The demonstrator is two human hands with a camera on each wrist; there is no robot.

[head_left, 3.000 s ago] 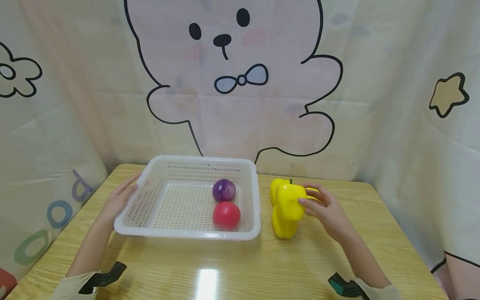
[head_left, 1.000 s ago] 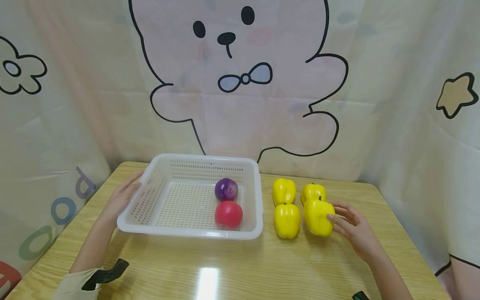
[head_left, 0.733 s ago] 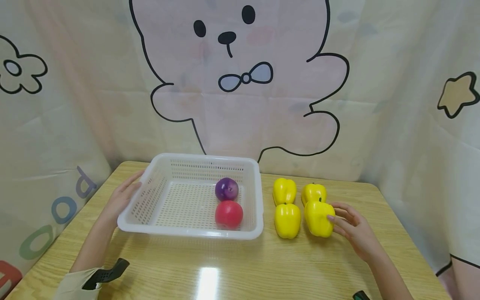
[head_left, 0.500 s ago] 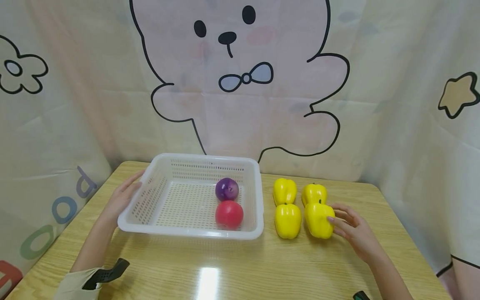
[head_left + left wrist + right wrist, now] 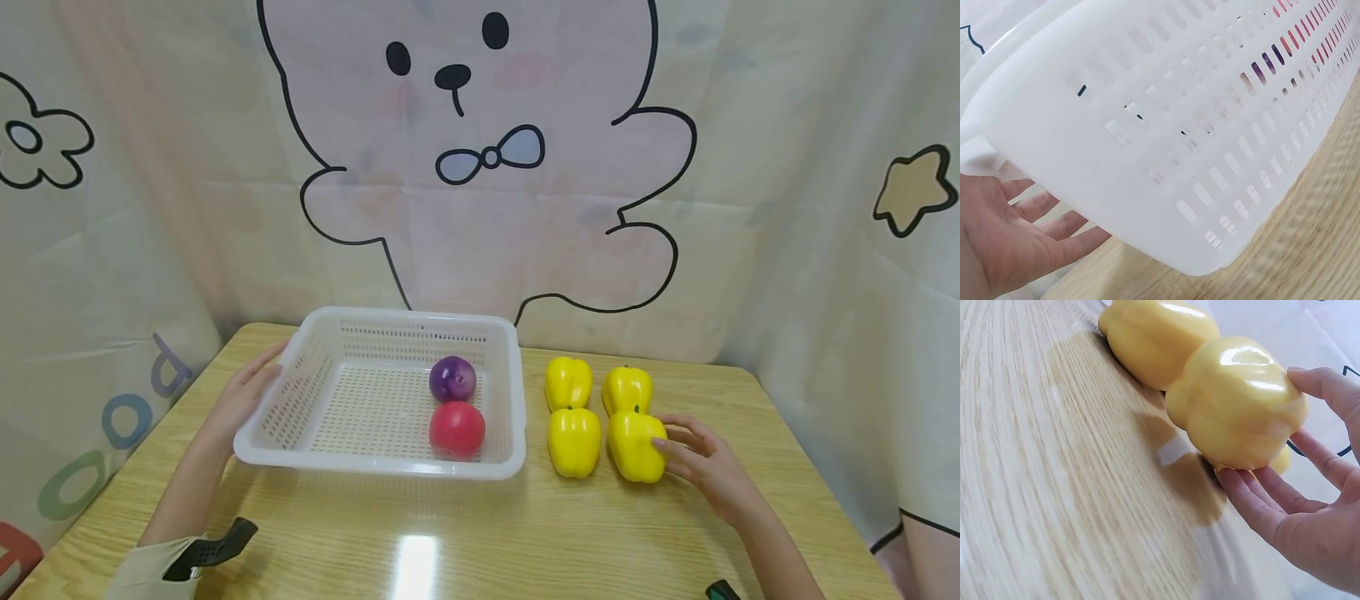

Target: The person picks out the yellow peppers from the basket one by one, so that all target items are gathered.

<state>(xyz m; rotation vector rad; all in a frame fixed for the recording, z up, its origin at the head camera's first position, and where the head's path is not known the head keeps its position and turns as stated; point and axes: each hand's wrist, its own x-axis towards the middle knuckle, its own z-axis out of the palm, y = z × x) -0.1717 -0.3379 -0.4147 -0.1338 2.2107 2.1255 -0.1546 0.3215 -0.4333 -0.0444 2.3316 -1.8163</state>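
Note:
My right hand holds a yellow bell pepper between thumb and fingertips, at the front right of a group of yellow peppers. In the right wrist view the thumb lies on one side of this pepper and the fingers on the other. Another yellow pepper stands right behind it. Two more, a front one and a back one, form the column to the left. My left hand rests against the left end of a white plastic basket, fingers fairly straight in the left wrist view.
Inside the basket, at its right side, lie a purple onion-like ball and a red round fruit. The wooden table ends at a printed curtain behind.
Since three seconds ago, my right hand has carried the pepper rightward from above the left column. In the last half second it has lowered slightly. The left hand stays at the basket.

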